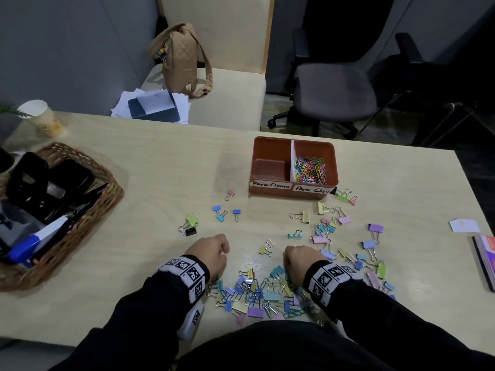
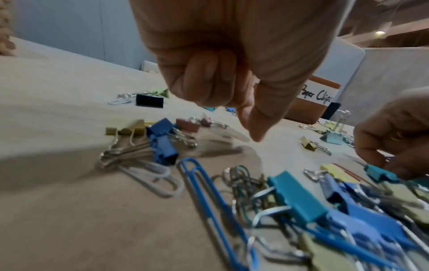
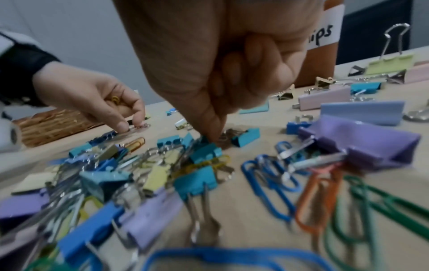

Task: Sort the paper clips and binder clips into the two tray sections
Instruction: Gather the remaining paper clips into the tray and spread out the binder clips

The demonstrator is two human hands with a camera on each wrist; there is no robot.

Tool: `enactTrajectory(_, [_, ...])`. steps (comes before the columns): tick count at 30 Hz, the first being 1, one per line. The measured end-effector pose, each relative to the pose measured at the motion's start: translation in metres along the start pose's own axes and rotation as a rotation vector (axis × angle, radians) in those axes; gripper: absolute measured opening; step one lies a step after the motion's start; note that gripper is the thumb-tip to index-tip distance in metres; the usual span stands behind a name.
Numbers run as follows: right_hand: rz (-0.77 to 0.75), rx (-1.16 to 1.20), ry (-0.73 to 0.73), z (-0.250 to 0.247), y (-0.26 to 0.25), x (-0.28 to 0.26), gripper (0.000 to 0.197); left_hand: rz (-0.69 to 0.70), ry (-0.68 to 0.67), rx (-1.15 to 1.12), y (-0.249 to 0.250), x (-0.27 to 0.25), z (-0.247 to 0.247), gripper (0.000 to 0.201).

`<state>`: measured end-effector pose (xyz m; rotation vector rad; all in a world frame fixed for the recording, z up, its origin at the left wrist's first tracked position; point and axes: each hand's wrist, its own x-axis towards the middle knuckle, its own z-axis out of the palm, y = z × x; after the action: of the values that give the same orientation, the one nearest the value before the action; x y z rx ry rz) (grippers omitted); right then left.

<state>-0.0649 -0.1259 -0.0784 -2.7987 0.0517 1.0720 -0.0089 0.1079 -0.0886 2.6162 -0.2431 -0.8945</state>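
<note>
A brown two-section tray [image 1: 267,153] stands mid-table; its right section holds coloured paper clips [image 1: 310,170] and its left section is bare. A mixed pile of binder clips and paper clips [image 1: 257,293] lies at the near edge between my hands. My left hand [image 1: 214,250] hovers at the pile's left with fingers curled around a yellow paper clip [image 3: 114,100], thumb and forefinger tips down at the table. My right hand [image 1: 297,257] is curled too, and its thumb and forefinger pinch a teal binder clip [image 3: 204,154] in the pile.
More binder clips [image 1: 334,231] are strewn right of the hands and below the tray. A wicker basket [image 1: 112,194] of office tools sits at the left, with a paper cup [image 1: 42,116] behind it. A notebook [image 1: 484,261] lies at the right edge.
</note>
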Motion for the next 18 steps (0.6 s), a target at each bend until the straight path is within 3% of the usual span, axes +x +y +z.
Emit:
enactTrajectory(5, [-0.046,-0.085,-0.071,-0.007,-0.006,0.005,0.020,-0.072,0.067,0.029,-0.006,0.006,-0.007,0.026])
enactTrajectory(9, [-0.117,-0.206,-0.075,-0.006,-0.011,0.004,0.022,-0.072,0.056,0.008,-0.006,0.006,-0.009,0.015])
enactTrajectory(12, [-0.147,-0.194,-0.001,-0.008,-0.008,0.001,0.019,0.009,0.066,-0.035,0.009,0.006,-0.010,0.006])
enactTrajectory(18, [0.087,0.537,0.271,-0.057,0.024,0.009,0.025,0.093,-0.056,-0.223,0.071,0.019,-0.027,0.020])
